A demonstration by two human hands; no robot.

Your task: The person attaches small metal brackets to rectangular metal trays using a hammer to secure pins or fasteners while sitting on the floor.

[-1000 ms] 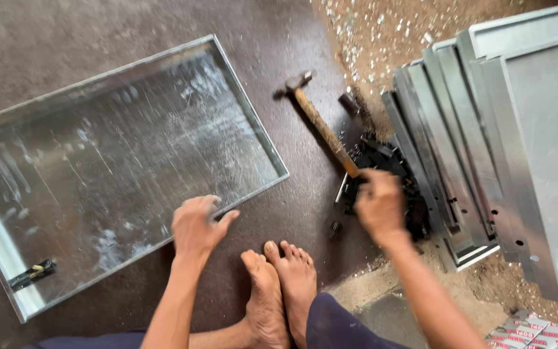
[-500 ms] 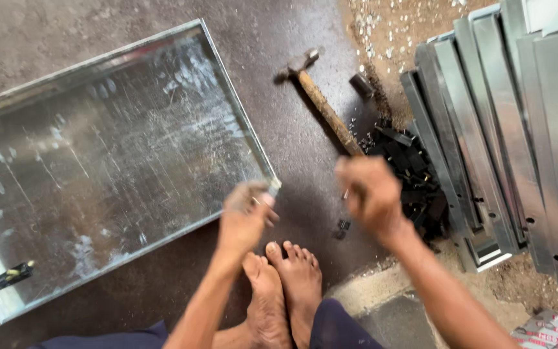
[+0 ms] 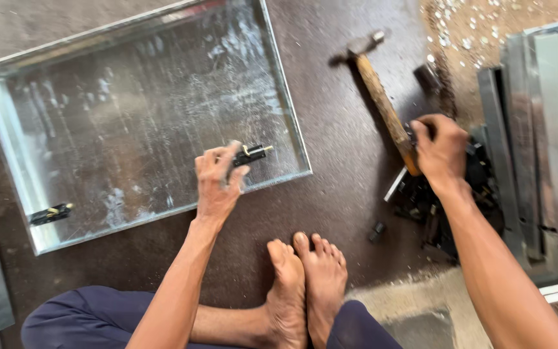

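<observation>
Black latches, two: one [image 3: 251, 154] pinched in left hand [image 3: 219, 183]; right hand [image 3: 442, 153] gripping hammer [image 3: 382, 103].

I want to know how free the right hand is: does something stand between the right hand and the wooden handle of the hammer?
Nothing visible does. The right hand is already at the lower end of the hammer, over the pile of dark metal parts. The left hand holds a small black latch over the metal tray.

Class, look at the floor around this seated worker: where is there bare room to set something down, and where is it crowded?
Bare dark floor lies between the shiny sheet-metal tray and the wooden-handled hammer, and between the tray's near edge and the bare feet. It is crowded by the right hand: a pile of small black metal parts beside stacked grey panels.
</observation>
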